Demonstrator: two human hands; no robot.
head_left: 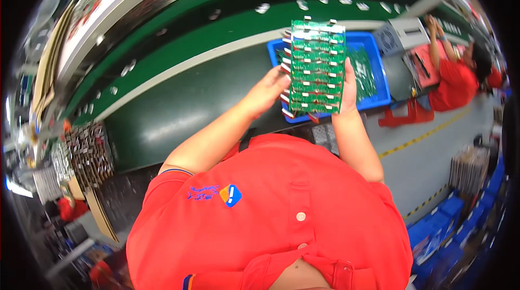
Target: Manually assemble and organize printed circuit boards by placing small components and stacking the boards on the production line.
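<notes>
A green circuit board panel (318, 68), made of several rows of small boards with white connectors, is held up in front of me over a blue bin (383, 81). Along its right edge my right hand (349, 88) grips it, fingers partly hidden behind the panel. At the left edge, my left hand (269, 90) is closed against the panel beside the red and white connectors that stick out there; its fingertips are partly hidden. More green boards (362, 73) lie inside the bin, right of the panel.
A dark green workbench (179, 108) runs to the left. Behind it, a green conveyor belt (238, 16) carries small pale parts. Stacked boards (89, 149) stand at the far left. Right of the bin is a grey machine (402, 35); a co-worker in red (460, 81) works beyond it.
</notes>
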